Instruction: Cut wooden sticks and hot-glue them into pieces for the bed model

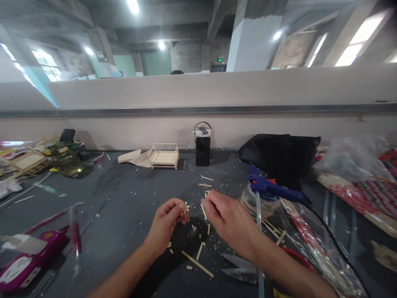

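My left hand (169, 219) is closed in a pinch on small pale wooden stick pieces (187, 206), which show at its fingertips. To its right, my right hand (225, 211) is closed, its fingertips pointing down near the tabletop. A short wooden stick (204, 211) shows just beneath those fingertips; whether they grip it or anything else is hidden. Cut stick pieces and crumbs lie around both hands, with a longer wooden stick (197, 264) in front. Behind stands a miniature wooden bed frame (164, 157) with railings.
A blue glue gun (276, 188) rests over a clear jar (259, 203) on the right. Scissors blades (238, 269) lie under my right forearm. Bagged sticks (310, 236) lie farther right. A black phone (202, 151) stands at the back; a magenta device (34, 258) lies at left.
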Available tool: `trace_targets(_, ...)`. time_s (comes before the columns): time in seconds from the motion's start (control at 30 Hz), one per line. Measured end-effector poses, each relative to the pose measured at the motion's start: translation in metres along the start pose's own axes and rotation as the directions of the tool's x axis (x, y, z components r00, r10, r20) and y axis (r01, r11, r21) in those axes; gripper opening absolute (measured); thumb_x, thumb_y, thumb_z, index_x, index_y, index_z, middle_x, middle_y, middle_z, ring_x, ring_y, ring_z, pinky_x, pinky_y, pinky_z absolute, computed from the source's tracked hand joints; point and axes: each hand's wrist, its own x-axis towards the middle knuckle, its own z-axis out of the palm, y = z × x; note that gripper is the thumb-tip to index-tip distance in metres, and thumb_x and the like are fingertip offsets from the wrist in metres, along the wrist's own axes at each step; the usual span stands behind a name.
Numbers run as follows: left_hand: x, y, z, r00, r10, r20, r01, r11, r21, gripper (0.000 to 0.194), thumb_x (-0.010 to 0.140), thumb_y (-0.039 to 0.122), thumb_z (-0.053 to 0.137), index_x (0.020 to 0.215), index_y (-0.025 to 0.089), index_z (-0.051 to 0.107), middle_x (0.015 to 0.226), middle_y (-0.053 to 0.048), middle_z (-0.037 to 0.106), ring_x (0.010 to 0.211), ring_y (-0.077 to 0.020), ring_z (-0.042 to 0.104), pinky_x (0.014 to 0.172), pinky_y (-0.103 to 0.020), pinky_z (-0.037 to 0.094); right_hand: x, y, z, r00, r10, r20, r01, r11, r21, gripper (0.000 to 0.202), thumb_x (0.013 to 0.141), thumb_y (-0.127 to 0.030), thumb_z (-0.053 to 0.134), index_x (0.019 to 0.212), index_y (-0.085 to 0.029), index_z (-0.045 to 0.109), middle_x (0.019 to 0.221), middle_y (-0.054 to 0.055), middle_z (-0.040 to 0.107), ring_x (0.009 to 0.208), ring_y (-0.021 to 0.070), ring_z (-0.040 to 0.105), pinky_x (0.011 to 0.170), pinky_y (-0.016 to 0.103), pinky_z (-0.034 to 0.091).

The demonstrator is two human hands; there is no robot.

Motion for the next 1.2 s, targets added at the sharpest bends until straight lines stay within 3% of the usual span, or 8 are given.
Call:
trace_targets(0.17,-0.001,0.002,0.002,1.000,0.013,0.015,-0.013,1.000,-0.008,0.021,0.080,0.032,0.069,0.072,0.015,0.063,0.063,0.000,0.059,0.061,-0.0116,0.052,0.062,-0.024,0.041,-0.001,-0.001,0.005,1.000,-0.009,-0.013,0.009,1.000,0.029,0.030,0.097,-0.029,0.041,0.070,-0.020,0.053,0.067,0.001,0.061,0.061,0.0149,0.054,0.058,0.027,0.035)
trace_targets(0.33,-0.004,-0.001,0.002,0.999,0.024,0.040,-0.024,1.000,0.008,0.018,0.077,0.032,0.074,0.076,0.015,0.067,0.068,-0.001,0.063,0.063,-0.0114,0.053,0.063,-0.024,0.041,-0.001,-0.003,0.011,0.993,0.050,0.103,-0.068,0.983,0.173,0.012,0.090,-0.022,0.053,0.096,-0.021,0.063,0.083,0.001,0.069,0.072,0.0154,0.062,0.067,0.027,0.041)
trace_targets(0.57,-0.005,-0.001,0.001,0.995,0.031,0.092,-0.027,0.999,-0.043,0.027,0.079,0.041,0.070,0.082,0.015,0.070,0.067,-0.002,0.061,0.063,-0.0125,0.054,0.065,-0.026,0.043,0.000,-0.001,0.013,0.994,0.060,0.095,-0.082,0.966,0.245,0.014,0.091,-0.019,0.051,0.085,-0.021,0.064,0.080,-0.001,0.071,0.074,0.0152,0.063,0.067,0.026,0.042)
trace_targets(0.87,-0.007,-0.005,-0.002,0.994,0.042,0.098,-0.048,0.997,0.060,0.012,0.079,0.028,0.072,0.083,0.017,0.069,0.072,-0.001,0.064,0.067,-0.0128,0.055,0.067,-0.026,0.043,0.000,-0.005,0.010,0.989,0.086,0.123,-0.119,0.949,0.293,0.015,0.090,-0.021,0.053,0.084,-0.022,0.066,0.079,-0.001,0.072,0.073,0.0154,0.064,0.067,0.027,0.043)
trace_targets(1.07,-0.006,-0.003,-0.002,0.996,0.012,0.090,-0.023,0.992,0.121,0.015,0.077,0.029,0.072,0.073,0.016,0.066,0.062,0.001,0.060,0.061,-0.0116,0.052,0.064,-0.023,0.040,0.002,-0.006,0.008,0.986,0.120,0.114,-0.146,0.955,0.258,0.021,0.085,-0.018,0.059,0.106,-0.020,0.064,0.088,0.003,0.070,0.078,0.0171,0.064,0.072,0.029,0.045)
trace_targets(1.2,-0.008,-0.003,-0.003,0.991,-0.008,0.130,-0.021,0.975,0.220,0.019,0.076,0.033,0.073,0.071,0.016,0.065,0.059,0.002,0.057,0.059,-0.0109,0.048,0.060,-0.022,0.036,0.001,-0.007,0.009,0.992,0.055,0.112,-0.079,0.972,0.220,0.008,0.085,-0.017,0.059,0.085,-0.020,0.066,0.083,0.001,0.067,0.077,0.0158,0.061,0.069,0.028,0.043)
